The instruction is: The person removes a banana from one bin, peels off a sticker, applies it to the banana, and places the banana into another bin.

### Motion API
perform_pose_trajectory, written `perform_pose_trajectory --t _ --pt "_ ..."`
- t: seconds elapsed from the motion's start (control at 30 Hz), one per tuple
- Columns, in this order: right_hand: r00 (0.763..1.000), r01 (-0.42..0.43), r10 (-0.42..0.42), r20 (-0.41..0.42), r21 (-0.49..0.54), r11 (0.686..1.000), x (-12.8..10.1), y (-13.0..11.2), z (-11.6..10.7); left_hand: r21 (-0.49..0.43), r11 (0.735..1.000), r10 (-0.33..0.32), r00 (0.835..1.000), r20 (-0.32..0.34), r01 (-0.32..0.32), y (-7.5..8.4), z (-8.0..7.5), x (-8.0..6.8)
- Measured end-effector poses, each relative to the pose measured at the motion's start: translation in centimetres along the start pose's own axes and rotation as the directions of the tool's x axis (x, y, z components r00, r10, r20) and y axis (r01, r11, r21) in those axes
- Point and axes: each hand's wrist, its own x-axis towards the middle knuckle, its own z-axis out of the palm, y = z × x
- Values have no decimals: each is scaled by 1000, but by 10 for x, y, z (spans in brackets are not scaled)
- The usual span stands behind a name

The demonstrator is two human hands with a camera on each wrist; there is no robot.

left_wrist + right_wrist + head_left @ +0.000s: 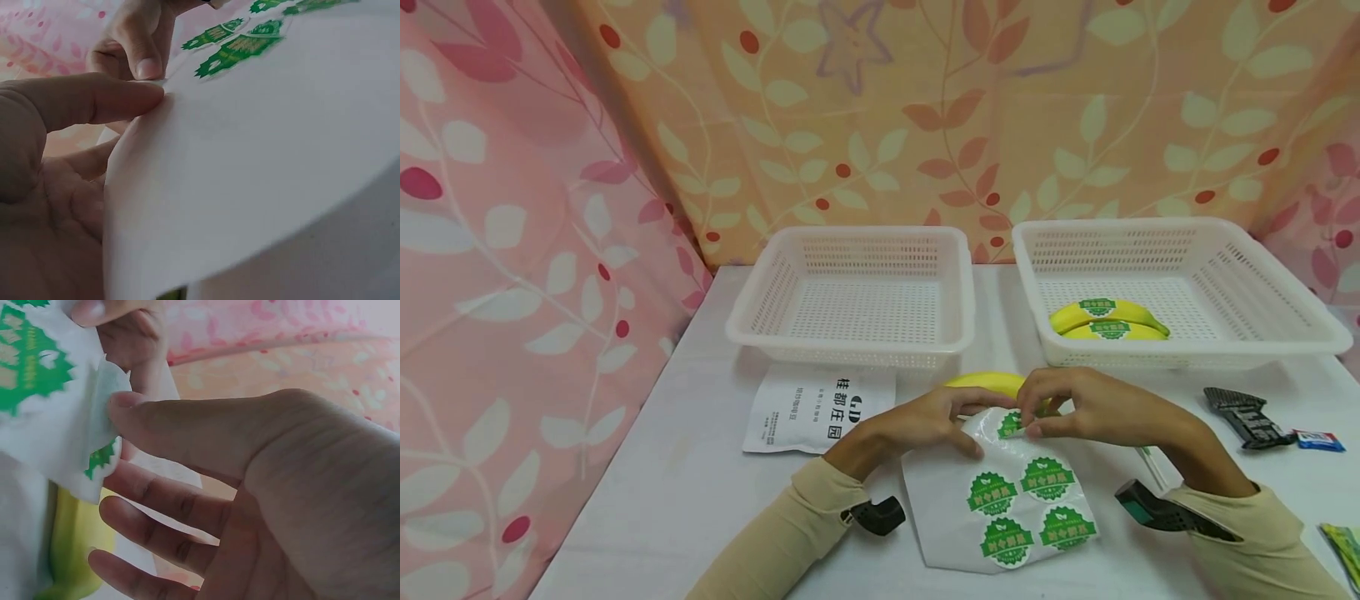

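Observation:
A white sheet of green round stickers (pixel 951 512) is held up slanting over the table. My left hand (pixel 925 421) pinches its upper left edge, thumb in front and fingers behind, as the left wrist view shows. At the top corner my right hand (pixel 1078 404) pinches a green sticker (pixel 109 406) between thumb and index finger; the sticker is curled and partly lifted from the backing. The right hand's other fingers spread loosely. Behind the sheet lies a yellow banana (pixel 988 382), partly hidden by the hands and sheet.
Two white plastic baskets stand at the back; the right basket (pixel 1262 354) holds bananas (pixel 1108 317) with green stickers, beside the left basket (pixel 850 343). A white pouch (pixel 805 408) lies at left. At right are a black packet (pixel 1247 418), a blue packet (pixel 1320 440) and a green packet (pixel 1343 550).

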Motion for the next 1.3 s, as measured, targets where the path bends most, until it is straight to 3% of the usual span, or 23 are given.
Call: perform_pose_trajectory --t 0.1,0.2,0.37,0.4,0.47,0.53,0.73,0.83,1.07,1.17,1.3 --pt "1000 0 -1 -24 -19 1000 -2 0 -3 159 986 40 999 -6 -38 0 3 1" --pt "998 -7 5 -70 -27 1000 -4 1 -5 334 940 71 997 -2 -66 0 7 3" --pt "993 -10 11 -115 4 1000 -6 1 -8 622 781 107 994 -32 -64 -1 17 4" --pt "993 -14 15 -115 14 1000 -6 1 -9 654 755 113 992 -47 -55 -2 19 5" --pt "992 -28 31 -122 23 999 -5 0 -8 681 731 137 987 -80 -46 -1 21 5" --pt "989 -42 44 -141 18 999 -4 -1 -7 654 756 160 979 -124 -41 0 23 5" --pt "965 10 -21 -262 -44 999 1 -4 1 426 904 171 947 -272 -41 2 23 2" --pt "957 35 -39 -286 -20 999 5 -4 6 326 944 163 930 -329 -50 2 22 3" --pt "972 45 -44 -231 0 999 8 -6 13 289 957 170 880 -443 -39 3 19 2" --pt "976 25 -26 -216 -6 1000 10 -6 14 288 957 172 870 -462 -36 2 18 2" --pt "965 -42 26 -259 -54 998 12 -4 15 380 923 241 859 -452 -59 0 16 3"
